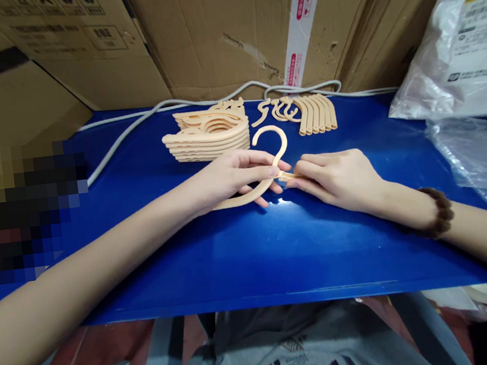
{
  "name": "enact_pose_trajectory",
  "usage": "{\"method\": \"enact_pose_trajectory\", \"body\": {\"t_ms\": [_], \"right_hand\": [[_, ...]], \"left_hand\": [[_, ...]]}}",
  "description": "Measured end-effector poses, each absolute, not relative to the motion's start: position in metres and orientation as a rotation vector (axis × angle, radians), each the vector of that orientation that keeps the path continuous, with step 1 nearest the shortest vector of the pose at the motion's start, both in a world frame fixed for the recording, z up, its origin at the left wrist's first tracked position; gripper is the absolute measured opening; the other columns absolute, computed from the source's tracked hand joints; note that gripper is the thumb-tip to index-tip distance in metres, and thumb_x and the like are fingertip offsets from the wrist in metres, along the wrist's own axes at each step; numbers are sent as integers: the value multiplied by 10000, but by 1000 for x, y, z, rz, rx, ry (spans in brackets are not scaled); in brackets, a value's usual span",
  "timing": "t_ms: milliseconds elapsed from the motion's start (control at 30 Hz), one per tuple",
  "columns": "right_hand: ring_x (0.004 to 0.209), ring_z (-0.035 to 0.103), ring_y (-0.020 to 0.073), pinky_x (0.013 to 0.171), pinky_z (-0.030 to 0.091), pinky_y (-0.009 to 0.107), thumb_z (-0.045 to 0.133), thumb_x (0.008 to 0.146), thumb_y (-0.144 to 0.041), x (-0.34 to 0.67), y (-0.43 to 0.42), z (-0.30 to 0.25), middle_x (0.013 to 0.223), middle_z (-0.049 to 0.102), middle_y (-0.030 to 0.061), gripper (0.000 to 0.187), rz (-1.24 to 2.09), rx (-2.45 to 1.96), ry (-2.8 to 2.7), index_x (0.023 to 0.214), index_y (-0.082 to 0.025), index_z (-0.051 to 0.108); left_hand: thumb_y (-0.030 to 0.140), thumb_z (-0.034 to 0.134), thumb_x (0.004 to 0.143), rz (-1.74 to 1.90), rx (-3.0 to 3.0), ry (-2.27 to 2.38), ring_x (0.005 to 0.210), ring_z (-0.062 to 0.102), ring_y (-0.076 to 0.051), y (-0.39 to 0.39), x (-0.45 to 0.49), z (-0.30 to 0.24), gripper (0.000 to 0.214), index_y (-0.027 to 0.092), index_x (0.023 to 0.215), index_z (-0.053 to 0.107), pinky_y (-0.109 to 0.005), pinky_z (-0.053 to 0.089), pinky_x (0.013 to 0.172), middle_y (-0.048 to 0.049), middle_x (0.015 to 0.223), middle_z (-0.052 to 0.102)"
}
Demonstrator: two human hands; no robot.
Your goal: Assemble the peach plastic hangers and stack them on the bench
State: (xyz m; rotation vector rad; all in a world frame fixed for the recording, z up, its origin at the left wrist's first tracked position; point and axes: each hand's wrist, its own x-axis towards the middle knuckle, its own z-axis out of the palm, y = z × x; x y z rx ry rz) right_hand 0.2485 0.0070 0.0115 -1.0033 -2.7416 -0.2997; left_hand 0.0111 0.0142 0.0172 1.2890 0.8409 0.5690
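My left hand point(242, 171) grips a beige plastic clothes hanger point(281, 137) near the base of its hook, thumb on top and the other fingers spread beneath. The hook curves up and away, and one arm of the hanger runs back under my wrist. My right hand point(342, 180) pinches a slim beige plastic piece point(287, 176) whose end meets the hanger by my left thumb; most of it is hidden by my fingers. Whether the two are joined, I cannot tell. Just beyond my left hand lies a stack of beige hanger parts point(208, 142).
Loose beige hooks point(281, 111) and a row of curved beige tubes point(317, 114) lie at the back of the blue table point(253, 263). Behind them run a grey cable point(127, 131) and cardboard boxes point(217, 33). Plastic-wrapped packages point(453, 53) stand at right.
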Motion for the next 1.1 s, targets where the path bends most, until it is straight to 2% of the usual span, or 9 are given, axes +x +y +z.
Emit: {"method": "enact_pose_trajectory", "body": {"t_ms": [100,367,667,933,1000,1100], "right_hand": [[670,604,134,549,251,289,244,1082,-541,250,7,12,817,707,48,605,-207,-998,-2737,873,-169,673],[551,539,130,525,210,272,209,1069,-581,251,9,11,654,661,41,667,-124,-1024,-2731,799,-176,665],[534,500,139,535,194,280,153,1039,-649,245,8,15,613,602,48,754,-36,-1204,-2745,766,-173,671],[557,485,142,551,211,280,254,1033,-647,240,3,20,611,588,33,675,73,-1347,-2709,769,-189,675],[555,478,142,548,213,278,278,1027,-653,239,1,22,600,579,26,660,117,-1379,-2694,769,-192,674],[552,472,136,551,218,276,317,1028,-635,237,-1,23,598,586,20,621,175,-1393,-2675,777,-193,674]], "left_hand": [[205,664,930,589,1332,865,882,739,-165,12,13,19,205,155,1107,756,-200,626,626,-57,903,769],[194,665,941,613,1358,853,811,749,-145,12,13,15,249,134,1170,742,-204,623,649,-69,903,788],[119,595,967,661,1348,906,627,677,-90,6,19,22,243,82,1167,728,-157,557,545,-22,737,728],[240,541,1001,648,1521,953,480,558,-73,6,18,16,320,99,1234,710,-157,475,478,5,615,637],[268,539,997,657,1588,964,472,538,-70,6,18,14,317,112,1205,720,-152,449,462,7,610,625],[283,539,981,679,1643,954,508,555,-69,5,18,12,274,117,1066,740,-152,438,446,-19,726,659]]}}
